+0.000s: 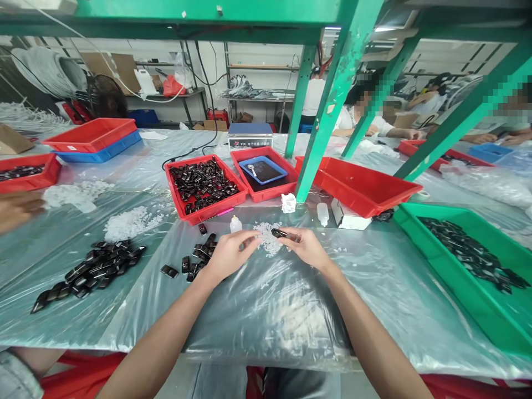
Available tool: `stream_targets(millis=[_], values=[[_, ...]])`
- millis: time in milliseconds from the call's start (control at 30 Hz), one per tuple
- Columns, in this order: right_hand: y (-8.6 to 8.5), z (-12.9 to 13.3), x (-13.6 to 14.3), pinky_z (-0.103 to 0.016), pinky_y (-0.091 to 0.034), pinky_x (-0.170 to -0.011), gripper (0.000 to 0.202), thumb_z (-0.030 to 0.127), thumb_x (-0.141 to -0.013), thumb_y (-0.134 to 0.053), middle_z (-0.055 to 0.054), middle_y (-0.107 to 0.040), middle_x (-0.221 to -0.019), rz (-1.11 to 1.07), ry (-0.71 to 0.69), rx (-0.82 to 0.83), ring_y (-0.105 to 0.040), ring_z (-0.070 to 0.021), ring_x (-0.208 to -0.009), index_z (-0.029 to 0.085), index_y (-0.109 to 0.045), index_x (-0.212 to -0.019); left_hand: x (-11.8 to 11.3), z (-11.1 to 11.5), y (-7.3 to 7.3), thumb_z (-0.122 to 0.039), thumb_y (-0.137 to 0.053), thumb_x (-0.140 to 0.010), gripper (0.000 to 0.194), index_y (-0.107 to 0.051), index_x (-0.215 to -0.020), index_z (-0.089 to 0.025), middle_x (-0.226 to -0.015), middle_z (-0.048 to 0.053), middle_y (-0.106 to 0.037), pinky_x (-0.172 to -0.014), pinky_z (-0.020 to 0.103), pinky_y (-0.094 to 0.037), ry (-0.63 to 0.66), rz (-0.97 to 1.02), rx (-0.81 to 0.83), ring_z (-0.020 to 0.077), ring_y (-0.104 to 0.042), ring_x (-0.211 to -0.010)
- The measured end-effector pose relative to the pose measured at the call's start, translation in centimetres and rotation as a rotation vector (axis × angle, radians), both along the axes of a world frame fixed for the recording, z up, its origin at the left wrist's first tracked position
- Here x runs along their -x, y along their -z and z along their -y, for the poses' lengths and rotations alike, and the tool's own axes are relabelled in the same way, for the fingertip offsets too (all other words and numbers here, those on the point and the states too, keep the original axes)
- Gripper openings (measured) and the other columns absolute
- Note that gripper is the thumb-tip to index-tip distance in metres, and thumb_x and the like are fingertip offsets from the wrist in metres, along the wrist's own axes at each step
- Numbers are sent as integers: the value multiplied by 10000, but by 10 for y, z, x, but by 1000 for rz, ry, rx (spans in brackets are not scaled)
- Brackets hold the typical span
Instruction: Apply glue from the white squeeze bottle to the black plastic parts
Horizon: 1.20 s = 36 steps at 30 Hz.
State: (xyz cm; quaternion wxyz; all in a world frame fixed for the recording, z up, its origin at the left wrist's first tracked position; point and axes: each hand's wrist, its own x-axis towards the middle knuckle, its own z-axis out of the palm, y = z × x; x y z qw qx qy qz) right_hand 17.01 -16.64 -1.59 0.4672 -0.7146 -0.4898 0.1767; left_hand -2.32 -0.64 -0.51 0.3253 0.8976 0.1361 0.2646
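My right hand [306,246] pinches a small glossy black plastic piece [278,233] between thumb and fingers, just over a pile of small white translucent bits [270,244]. Across from it, my left hand [233,252] has thumb and fingertips brought together at the pile's left side; whatever sits between them is too small to make out. Loose black pieces [202,252] lie beside and partly behind my left hand. A small squeeze bottle [235,224] stands behind that hand, and a second white bottle [322,214] lies beyond my right hand.
Behind the pile are a red tray of black pieces [203,185], a red tray with a blue tray [264,170] inside, and another red tray [366,185]. A green bin [453,271] stands right. A green post [322,111] rises ahead. Another person's hand [19,210] shows at left.
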Motion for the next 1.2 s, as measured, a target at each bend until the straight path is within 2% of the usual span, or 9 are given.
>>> stream_targets(millis=[133, 267, 367, 467, 600, 767, 933, 1067, 1200], values=[[3, -2, 5, -309, -531, -636, 451, 492, -849, -729, -75, -780, -888, -24, 74, -28, -597, -166, -621, 139, -794, -1122, 5, -16, -9, -424, -535, -975, 352, -747, -873, -162, -766, 31, -743, -675, 251, -476, -285, 229, 73, 152, -629, -669], [5, -6, 10, -296, -518, -558, 479, 508, -825, -754, -68, -765, -874, -138, 128, -124, -542, -133, -523, 165, -761, -1159, 7, -38, -10, -307, -533, -939, 232, -715, -939, -162, -816, 33, -724, -663, 268, -485, -431, 238, 70, 164, -631, -699], [6, -9, 10, -292, -517, -529, 473, 536, -774, -801, -68, -764, -874, -243, 173, -196, -527, -126, -506, 180, -740, -1079, 8, -50, -5, -149, -562, -811, 350, -670, -1143, -176, -1044, 77, -722, -848, 335, -536, -420, 145, -57, 235, -671, -986], [6, -11, 9, -295, -528, -524, 496, 557, -709, -849, -75, -770, -895, -322, 211, -242, -530, -124, -510, 188, -710, -1010, 7, -53, 3, -154, -626, -756, 521, -620, -1275, -197, -1223, 105, -695, -1029, 451, -495, -301, -2, -137, 304, -627, -1175], [2, -11, 13, -301, -519, -528, 497, 566, -698, -859, -91, -779, -930, -371, 187, -251, -558, -128, -506, 194, -696, -984, 1, -49, 11, -282, -698, -805, 347, -699, -1143, -208, -1195, 115, -735, -1037, 496, -477, -251, -116, -91, 350, -647, -1160], [-3, -12, 20, -270, -430, -445, 476, 576, -743, -818, -95, -782, -924, -405, 104, -234, -557, -130, -498, 188, -703, -994, -6, -44, 13, -350, -762, -779, 328, -726, -1069, -202, -1136, 96, -768, -1012, 476, -492, -240, -4, 166, 336, -691, -1090], [-3, -12, 25, -270, -431, -457, 449, 539, -772, -804, -104, -788, -948, -424, 98, -224, -539, -124, -499, 185, -700, -1027, -9, -34, 3, -479, -773, -793, 488, -718, -1175, -180, -1180, 95, -757, -968, 398, -524, -75, 344, 681, 287, -700, -1092], [1, -12, 25, -298, -480, -529, 412, 540, -778, -789, -82, -767, -884, -343, 113, -196, -535, -131, -512, 181, -738, -975, -10, -23, -7, -545, -779, -787, 567, -699, -1210, -177, -1050, 91, -764, -773, 327, -544, -46, 427, 1017, 222, -716, -866], [8, -12, 25, -293, -457, -530, 361, 529, -820, -745, -50, -726, -796, -215, 108, -148, -537, -142, -517, 189, -759, -942, -9, -13, -15, -506, -791, -790, 423, -669, -1035, -184, -857, 56, -737, -630, 274, -504, 38, 443, 1176, 155, -646, -665]])
